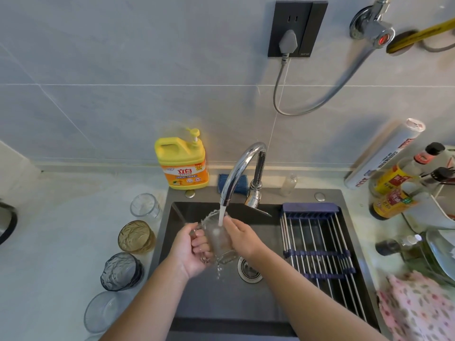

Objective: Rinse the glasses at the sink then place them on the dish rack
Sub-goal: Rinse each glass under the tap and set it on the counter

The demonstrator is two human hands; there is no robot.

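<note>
A clear glass mug is tilted under the running faucet, over the dark sink. My left hand grips its handle. My right hand holds the mug's right side, fingers at the rim where the water falls. On the counter left of the sink stand several glasses: a clear one, an amber one, a grey-blue one and a clear bowl-shaped one. The roll-up dish rack spans the sink's right side and holds nothing.
A yellow detergent jug and a blue sponge sit behind the sink. Sauce bottles, a foil roll and stacked dishes crowd the right counter, with a floral cloth at the front right.
</note>
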